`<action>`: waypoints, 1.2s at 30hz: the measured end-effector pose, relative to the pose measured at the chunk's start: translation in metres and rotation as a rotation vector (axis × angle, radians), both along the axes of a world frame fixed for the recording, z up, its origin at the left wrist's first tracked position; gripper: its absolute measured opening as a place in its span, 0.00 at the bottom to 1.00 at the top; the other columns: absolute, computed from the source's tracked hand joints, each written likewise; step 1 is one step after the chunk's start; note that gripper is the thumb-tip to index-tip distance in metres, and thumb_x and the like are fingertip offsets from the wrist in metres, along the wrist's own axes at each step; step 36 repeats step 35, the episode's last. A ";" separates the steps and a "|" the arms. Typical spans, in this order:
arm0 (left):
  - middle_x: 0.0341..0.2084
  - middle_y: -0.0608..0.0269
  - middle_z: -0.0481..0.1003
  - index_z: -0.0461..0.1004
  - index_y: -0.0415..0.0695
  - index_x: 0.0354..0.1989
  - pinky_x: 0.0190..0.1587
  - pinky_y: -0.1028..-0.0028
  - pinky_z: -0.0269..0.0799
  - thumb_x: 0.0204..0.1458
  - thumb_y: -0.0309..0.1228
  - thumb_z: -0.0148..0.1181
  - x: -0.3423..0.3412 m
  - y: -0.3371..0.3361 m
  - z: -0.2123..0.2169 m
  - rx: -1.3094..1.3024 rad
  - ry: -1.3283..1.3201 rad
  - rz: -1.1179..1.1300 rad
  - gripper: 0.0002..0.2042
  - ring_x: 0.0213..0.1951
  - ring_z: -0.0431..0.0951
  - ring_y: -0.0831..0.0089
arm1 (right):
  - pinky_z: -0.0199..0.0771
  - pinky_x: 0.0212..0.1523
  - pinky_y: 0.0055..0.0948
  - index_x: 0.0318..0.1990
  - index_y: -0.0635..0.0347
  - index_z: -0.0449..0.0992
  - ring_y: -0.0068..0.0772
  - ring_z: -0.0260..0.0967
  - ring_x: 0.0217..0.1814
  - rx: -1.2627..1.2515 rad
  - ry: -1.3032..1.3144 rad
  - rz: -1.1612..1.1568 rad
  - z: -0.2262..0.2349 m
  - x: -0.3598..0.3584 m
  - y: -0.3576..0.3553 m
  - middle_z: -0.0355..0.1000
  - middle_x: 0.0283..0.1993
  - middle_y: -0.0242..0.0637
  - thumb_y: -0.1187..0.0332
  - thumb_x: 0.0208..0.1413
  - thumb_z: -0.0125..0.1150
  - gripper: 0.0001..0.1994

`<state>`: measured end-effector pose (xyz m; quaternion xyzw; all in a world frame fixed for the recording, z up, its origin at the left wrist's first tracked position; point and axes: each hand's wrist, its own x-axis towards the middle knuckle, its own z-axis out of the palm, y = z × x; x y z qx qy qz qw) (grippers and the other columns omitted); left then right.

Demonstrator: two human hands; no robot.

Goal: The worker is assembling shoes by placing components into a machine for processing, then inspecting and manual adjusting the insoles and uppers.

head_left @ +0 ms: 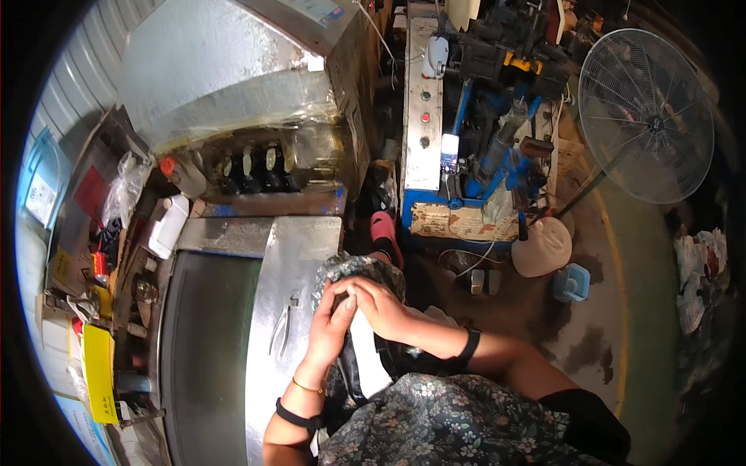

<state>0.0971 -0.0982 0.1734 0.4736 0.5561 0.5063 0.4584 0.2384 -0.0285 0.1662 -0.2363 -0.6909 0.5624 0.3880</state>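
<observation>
My left hand and my right hand meet over my knee, fingers folded and pressed against each other. No object shows between them, though the inner sides of the palms are hidden. Beneath them lies dark flowered cloth over my lap, with a strip of white material below the hands. To the left of my left hand, a pair of metal tongs or pliers rests on a shiny metal plate, apart from both hands.
A dark panel lies left of the plate, beside shelves with a white bottle and a yellow box. Ahead stands a large metal-hooded machine. A control panel, plastic jug, blue basket and fan are right.
</observation>
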 end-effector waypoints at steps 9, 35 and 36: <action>0.52 0.55 0.73 0.69 0.42 0.55 0.72 0.61 0.41 0.60 0.31 0.56 -0.004 0.000 0.016 0.114 0.157 0.012 0.16 0.64 0.63 0.61 | 0.59 0.67 0.33 0.59 0.63 0.68 0.39 0.62 0.67 0.076 -0.012 0.019 0.012 0.003 -0.008 0.67 0.62 0.44 0.67 0.69 0.43 0.16; 0.68 0.50 0.57 0.53 0.38 0.70 0.71 0.56 0.41 0.52 0.47 0.65 0.043 -0.046 0.089 0.040 -0.396 -0.548 0.42 0.71 0.50 0.53 | 0.44 0.72 0.33 0.71 0.57 0.52 0.32 0.51 0.73 -0.262 -0.262 0.827 0.043 0.110 0.073 0.55 0.70 0.37 0.59 0.57 0.65 0.38; 0.68 0.50 0.57 0.53 0.38 0.70 0.71 0.56 0.41 0.52 0.47 0.65 0.043 -0.046 0.089 0.040 -0.396 -0.548 0.42 0.71 0.50 0.53 | 0.44 0.72 0.33 0.71 0.57 0.52 0.32 0.51 0.73 -0.262 -0.262 0.827 0.043 0.110 0.073 0.55 0.70 0.37 0.59 0.57 0.65 0.38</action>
